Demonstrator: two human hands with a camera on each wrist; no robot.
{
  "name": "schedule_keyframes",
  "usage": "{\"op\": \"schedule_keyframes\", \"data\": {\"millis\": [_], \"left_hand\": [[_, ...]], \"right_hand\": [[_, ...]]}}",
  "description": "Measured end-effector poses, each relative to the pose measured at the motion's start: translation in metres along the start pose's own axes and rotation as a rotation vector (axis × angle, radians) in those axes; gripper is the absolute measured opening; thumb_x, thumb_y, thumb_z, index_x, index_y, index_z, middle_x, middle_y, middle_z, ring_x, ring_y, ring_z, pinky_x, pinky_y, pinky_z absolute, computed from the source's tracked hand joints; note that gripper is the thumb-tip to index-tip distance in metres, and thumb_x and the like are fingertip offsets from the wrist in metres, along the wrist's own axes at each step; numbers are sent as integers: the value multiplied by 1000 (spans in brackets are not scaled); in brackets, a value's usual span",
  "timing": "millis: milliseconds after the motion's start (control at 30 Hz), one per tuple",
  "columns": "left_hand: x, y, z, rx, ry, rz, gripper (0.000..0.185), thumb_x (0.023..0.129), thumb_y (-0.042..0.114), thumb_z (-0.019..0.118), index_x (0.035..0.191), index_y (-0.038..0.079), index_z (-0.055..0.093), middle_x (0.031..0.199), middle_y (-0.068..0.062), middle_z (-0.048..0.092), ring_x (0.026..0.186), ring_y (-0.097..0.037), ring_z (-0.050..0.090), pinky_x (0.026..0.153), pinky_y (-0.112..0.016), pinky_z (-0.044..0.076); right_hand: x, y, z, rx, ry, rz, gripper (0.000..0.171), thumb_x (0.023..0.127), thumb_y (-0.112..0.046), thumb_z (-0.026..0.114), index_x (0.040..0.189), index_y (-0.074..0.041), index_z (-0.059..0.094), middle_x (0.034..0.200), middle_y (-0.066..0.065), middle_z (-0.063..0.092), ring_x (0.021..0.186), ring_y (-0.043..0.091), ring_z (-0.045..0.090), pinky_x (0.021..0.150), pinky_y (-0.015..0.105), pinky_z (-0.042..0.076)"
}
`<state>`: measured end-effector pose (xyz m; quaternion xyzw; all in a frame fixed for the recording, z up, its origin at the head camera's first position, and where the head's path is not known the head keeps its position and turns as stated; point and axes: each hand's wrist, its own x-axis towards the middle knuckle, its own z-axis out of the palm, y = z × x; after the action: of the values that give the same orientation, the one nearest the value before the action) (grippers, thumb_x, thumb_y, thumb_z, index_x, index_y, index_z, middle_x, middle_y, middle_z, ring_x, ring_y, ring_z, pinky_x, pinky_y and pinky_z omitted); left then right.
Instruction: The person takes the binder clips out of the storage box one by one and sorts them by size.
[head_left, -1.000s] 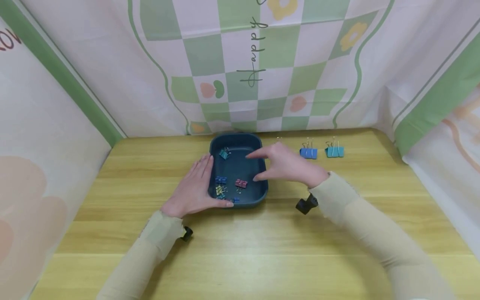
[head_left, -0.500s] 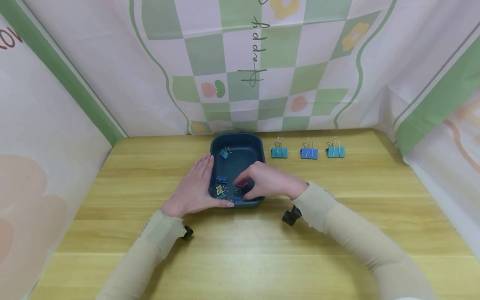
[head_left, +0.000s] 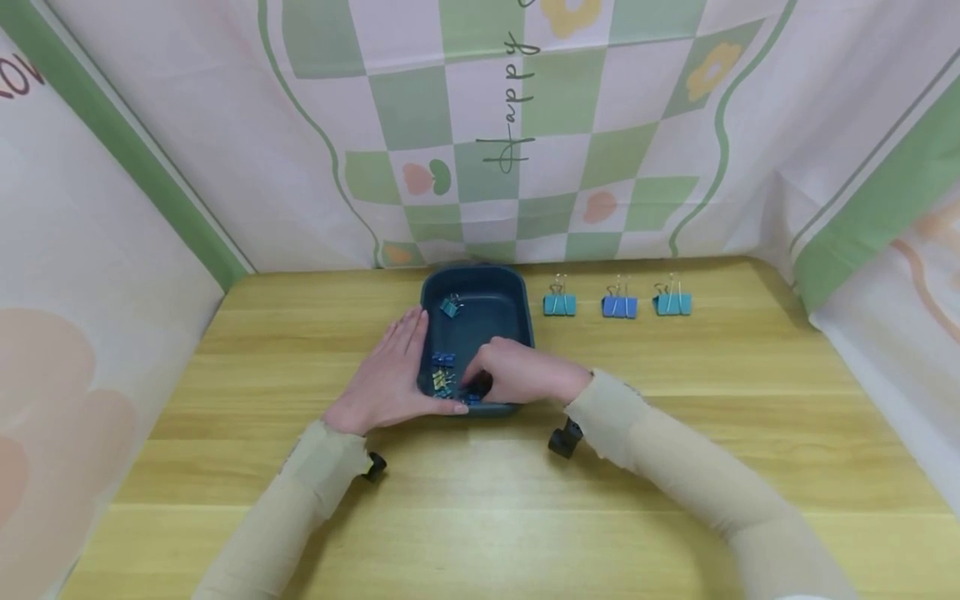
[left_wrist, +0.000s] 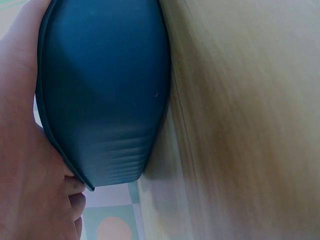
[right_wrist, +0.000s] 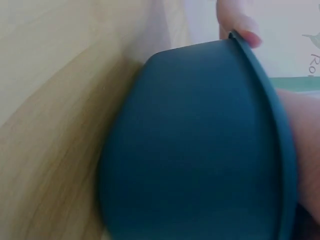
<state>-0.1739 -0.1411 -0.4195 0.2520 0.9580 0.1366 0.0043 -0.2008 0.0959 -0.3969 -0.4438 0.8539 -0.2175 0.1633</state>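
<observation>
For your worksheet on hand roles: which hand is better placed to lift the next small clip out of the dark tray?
Probably the right hand: its fingers are inside the tray among the small clips. The left hand lies flat against the tray's outer wall.

Pale wooden table [head_left: 480, 517] (evenly lit) backed by green-and-pink checked cloth [head_left: 480, 125].

Left hand [head_left: 390, 375] flat, fingers straight — right hand [head_left: 517, 375] curled, fingertips down, both forearms sleeved

The left hand [head_left: 386, 375] lies flat against the side of the blue tray [head_left: 517, 310], the right hand [head_left: 517, 375] reaches in among small clips [head_left: 441, 371], and three clips [head_left: 618, 306] stand beside it.
</observation>
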Motion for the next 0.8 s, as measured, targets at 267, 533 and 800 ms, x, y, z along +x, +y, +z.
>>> {"op": "schedule_keyframes", "data": {"millis": [267, 533, 800], "left_hand": [[0, -1, 0, -1, -11, -4, 145, 67, 99, 49, 161, -1, 1, 169, -16, 2, 154, -22, -2, 123, -37, 4], [0, 0, 0, 8, -10, -2, 144, 67, 99, 47, 161, -1, 2, 169, -16, 2, 154, -23, -2, 123, -37, 5], [0, 1, -1, -2, -25, -13, 145, 67, 99, 48, 162, 1, 0, 169, -15, -1, 154, -22, -4, 123, -38, 3]], "right_hand": [[14, -2, 6, -70, 10, 17, 26, 85, -11, 85, 110, -11, 80, 106, -2, 76, 98, 12, 69, 89, 31, 56], [21, 4, 4, -115, 55, 69, 24, 87, -18, 84, 110, -11, 80, 106, 0, 76, 98, 12, 68, 89, 29, 55], [21, 5, -10, -76, 119, 84, 27, 85, -15, 85, 110, -7, 79, 98, 1, 75, 84, 9, 68, 79, 29, 57]]}}
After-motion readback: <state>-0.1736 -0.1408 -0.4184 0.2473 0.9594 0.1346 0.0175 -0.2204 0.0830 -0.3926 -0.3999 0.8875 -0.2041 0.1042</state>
